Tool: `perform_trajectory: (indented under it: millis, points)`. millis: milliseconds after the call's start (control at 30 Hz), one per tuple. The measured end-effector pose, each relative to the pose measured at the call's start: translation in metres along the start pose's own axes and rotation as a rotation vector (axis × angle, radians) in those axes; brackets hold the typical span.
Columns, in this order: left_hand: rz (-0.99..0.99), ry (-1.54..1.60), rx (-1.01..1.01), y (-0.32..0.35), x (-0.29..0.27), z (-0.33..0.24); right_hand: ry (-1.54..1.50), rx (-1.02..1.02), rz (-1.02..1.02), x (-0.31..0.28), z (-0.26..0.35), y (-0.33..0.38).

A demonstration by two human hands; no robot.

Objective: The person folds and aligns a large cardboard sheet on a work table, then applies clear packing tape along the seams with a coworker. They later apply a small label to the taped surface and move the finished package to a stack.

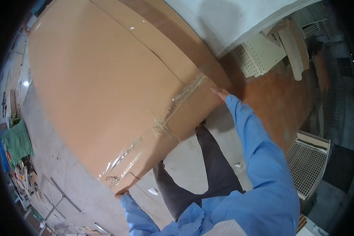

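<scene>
Large brown cardboard box (106, 86), filling most of the view, tilted and raised off the pale concrete floor (63, 177); broad plain face turned toward the camera, a long flap seam running diagonally across the upper part; clear glossy packing tape (161, 126) crossing the near edge, wrinkled and partly peeling, with looser strips toward the lower corner; a small white sticker near the top of the seam. Beyond the box, a white slab-like panel (240, 19) at the top, reddish-brown floor (279, 94) to the right, white perforated grille panels (306, 165) lying near the right edge. Below, blue sleeves reaching up from the lower edge, dark trouser legs between them. Right hand (220, 93) laid flat against the box's far right corner, fingers extended, pressing rather than gripping. Left hand (122, 193) at the box's lower near corner, mostly hidden beneath the edge; probably cupped under it, though how far closed cannot be told. Green cloth (16, 142) and scattered clutter at far left.
</scene>
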State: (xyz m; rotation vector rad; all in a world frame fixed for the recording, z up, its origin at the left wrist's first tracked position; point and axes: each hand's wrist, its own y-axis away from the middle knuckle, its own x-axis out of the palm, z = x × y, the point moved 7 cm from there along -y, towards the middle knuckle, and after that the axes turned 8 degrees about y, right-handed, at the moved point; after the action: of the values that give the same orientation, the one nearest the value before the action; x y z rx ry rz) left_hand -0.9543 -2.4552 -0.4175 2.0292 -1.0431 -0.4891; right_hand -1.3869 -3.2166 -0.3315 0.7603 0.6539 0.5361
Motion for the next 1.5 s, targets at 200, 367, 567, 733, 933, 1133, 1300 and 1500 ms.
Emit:
perform_trajectory:
  millis: [200,367,567,733,933,1133,1300,1500]
  points:
    - [-0.089,-0.054,0.027,-0.003,0.019,0.064,0.091,0.076,0.118,-0.027,-0.055,-0.113]
    - [-0.112,-0.059,0.057,-0.01,0.048,0.111,0.007,0.146,0.03,-0.058,-0.097,-0.179]
    - [-0.082,-0.084,0.063,-0.046,0.069,0.179,-0.044,0.165,-0.021,-0.1,-0.11,-0.203]
    - [0.037,-0.054,0.017,-0.059,0.093,0.22,-0.066,0.248,-0.066,-0.12,-0.125,-0.221]
    - [0.004,-0.042,0.05,-0.05,0.096,0.223,-0.014,0.156,-0.105,-0.125,-0.138,-0.227]
    - [-0.071,-0.059,0.073,-0.05,0.103,0.214,0.276,0.281,-0.159,-0.132,-0.125,-0.219]
    - [-0.033,-0.078,-0.041,-0.036,0.114,0.222,1.048,-0.43,-0.353,-0.145,-0.04,-0.131]
    - [0.033,-1.022,-0.139,0.032,0.079,0.192,0.76,-0.214,-0.402,-0.102,-0.147,-0.086]
